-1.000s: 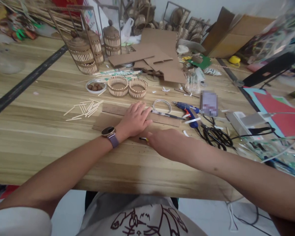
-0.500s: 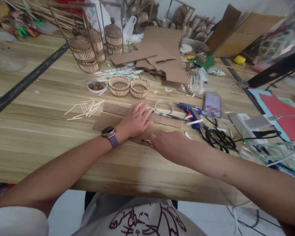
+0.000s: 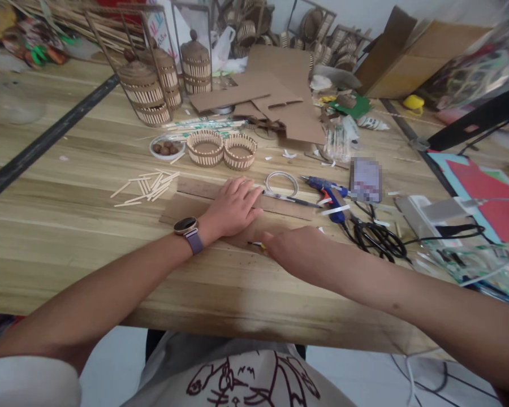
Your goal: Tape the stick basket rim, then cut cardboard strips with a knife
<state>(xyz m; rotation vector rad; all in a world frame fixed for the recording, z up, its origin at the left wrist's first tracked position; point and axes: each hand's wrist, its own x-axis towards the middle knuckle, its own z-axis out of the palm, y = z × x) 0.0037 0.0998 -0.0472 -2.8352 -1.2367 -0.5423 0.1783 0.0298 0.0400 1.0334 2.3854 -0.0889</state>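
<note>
Pressed flat on brown cardboard strips (image 3: 288,209) is my left hand (image 3: 235,206), palm down with its fingers a little spread. Close to its right, my right hand (image 3: 290,249) is closed around a small yellow tool with a dark tip (image 3: 258,245), mostly covered by the fingers. The tip points left over the lower cardboard edge. A pen (image 3: 297,200) lies across the upper strip, beyond my left fingers. A white ring (image 3: 282,183) rests behind the pen.
Right of the hands are a blue glue gun (image 3: 333,206) and its coiled black cable (image 3: 371,240). Short sticks (image 3: 152,186) lie left. Behind stand two round stick baskets (image 3: 205,148), a bowl of nuts (image 3: 167,148), cardboard sheets (image 3: 299,118) and stick lanterns (image 3: 144,93).
My right hand and the tool in it have moved slightly to the right. My left hand stays on the cardboard.
</note>
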